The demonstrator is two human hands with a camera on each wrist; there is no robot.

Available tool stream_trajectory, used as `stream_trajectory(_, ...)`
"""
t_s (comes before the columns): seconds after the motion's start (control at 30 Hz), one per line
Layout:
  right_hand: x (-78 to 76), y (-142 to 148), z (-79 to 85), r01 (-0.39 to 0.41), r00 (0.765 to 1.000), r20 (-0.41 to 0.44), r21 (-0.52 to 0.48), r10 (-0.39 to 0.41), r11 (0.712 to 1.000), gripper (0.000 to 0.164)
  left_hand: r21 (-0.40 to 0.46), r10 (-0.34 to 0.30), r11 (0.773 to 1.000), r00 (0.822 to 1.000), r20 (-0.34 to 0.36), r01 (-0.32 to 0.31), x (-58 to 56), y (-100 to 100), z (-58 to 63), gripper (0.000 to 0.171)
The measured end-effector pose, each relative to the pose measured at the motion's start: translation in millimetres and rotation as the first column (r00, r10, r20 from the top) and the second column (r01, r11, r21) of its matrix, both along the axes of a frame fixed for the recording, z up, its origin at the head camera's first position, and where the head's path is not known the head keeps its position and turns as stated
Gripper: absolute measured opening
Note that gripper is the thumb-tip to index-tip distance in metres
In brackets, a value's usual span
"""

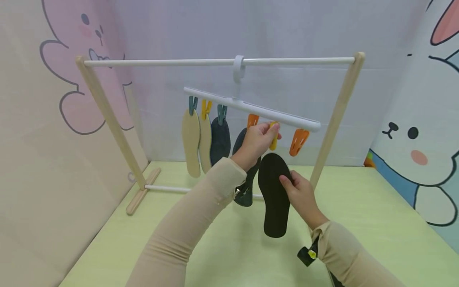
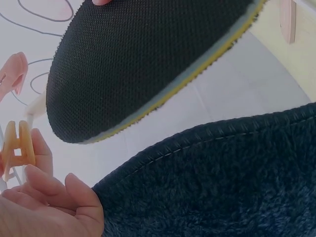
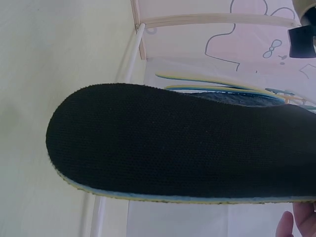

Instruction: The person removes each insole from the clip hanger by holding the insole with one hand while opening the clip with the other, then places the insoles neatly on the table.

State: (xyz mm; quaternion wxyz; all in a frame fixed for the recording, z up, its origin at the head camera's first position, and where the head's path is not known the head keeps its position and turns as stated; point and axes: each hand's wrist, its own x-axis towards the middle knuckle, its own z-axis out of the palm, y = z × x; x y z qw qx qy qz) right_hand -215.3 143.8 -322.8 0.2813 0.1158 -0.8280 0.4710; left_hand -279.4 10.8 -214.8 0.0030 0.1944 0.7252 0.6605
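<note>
My left hand pinches a yellow clothespin that hangs from the white hanger bar. In the left wrist view the same clothespin looks orange-yellow between thumb and fingers. Lower and to the right, my right hand holds a black insole by its right edge, thumb on the face. It hangs upright, its rounded top just below the clothespin. The right wrist view shows its textured black face and thin yellow-blue edge. Behind my left wrist a dark insole hangs from an orange clothespin, partly hidden.
Two beige insoles and another dark insole hang clipped at the hanger's left. An orange clothespin dangles at its right end. The hanger hooks over a white rod between wooden posts on a pale green table.
</note>
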Motion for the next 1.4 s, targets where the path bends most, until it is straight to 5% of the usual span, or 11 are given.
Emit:
stream_trajectory(0.3,3.8,6,0.3,0.004,1.0,0.005,-0.013,-0.004,1.0,0.022,-0.027,0.011,1.0,1.0,-0.006,-0.011,5.8,4,2.3,0.033)
stream_trajectory(0.57,7.2,21,-2.7,0.044,0.998,-0.037,0.066,-0.042,0.997,0.042,-0.023,0.027,0.999,1.0,0.016,-0.027,6.2,8,3.5,0.033)
stream_trajectory(0.73,8.6,27,-3.6,0.057,0.998,-0.017,0.075,-0.056,0.996,0.035,-0.037,0.051,0.998,0.998,0.028,-0.05,5.0,11,3.2,0.033)
stream_trajectory(1.0,12.8,37,-2.0,0.113,0.991,0.069,0.063,-0.117,0.992,0.028,-0.039,0.055,0.998,0.997,0.046,-0.053,5.2,11,3.4,0.032)
stream_trajectory(1.4,15.1,48,-0.3,0.06,0.975,0.206,0.107,-0.081,0.992,0.023,-0.036,0.042,0.999,0.997,0.058,-0.04,4.4,9,3.3,0.033)
